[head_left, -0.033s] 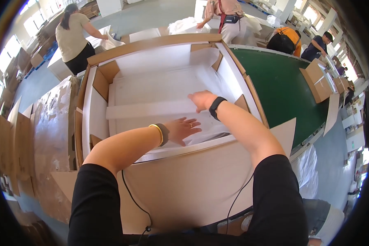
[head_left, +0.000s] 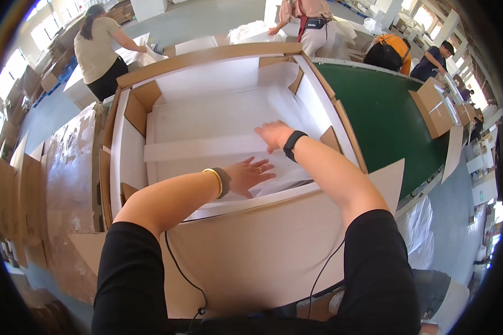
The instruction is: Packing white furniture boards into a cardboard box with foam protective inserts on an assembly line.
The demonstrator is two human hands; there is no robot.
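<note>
A large open cardboard box [head_left: 229,51] stands in front of me, lined with white foam walls [head_left: 127,162]. Inside it lies a flat piece wrapped in translucent white film [head_left: 207,120], with a pale strip [head_left: 195,148] across it. My left hand [head_left: 248,176] reaches over the near part of the wrapped piece, fingers spread, holding nothing. Farther right and slightly higher, my right hand [head_left: 275,136] is over the film near its loose, wrinkled right side, with fingers outstretched and apart. Whether either palm presses on the film, I cannot tell.
Brown cardboard corner pieces [head_left: 136,116] sit inside the box. A near flap [head_left: 251,257] hangs toward me. On the right runs a green conveyor belt [head_left: 369,106] carrying another open carton [head_left: 432,109]. Several people work beyond, one in a beige top [head_left: 98,50].
</note>
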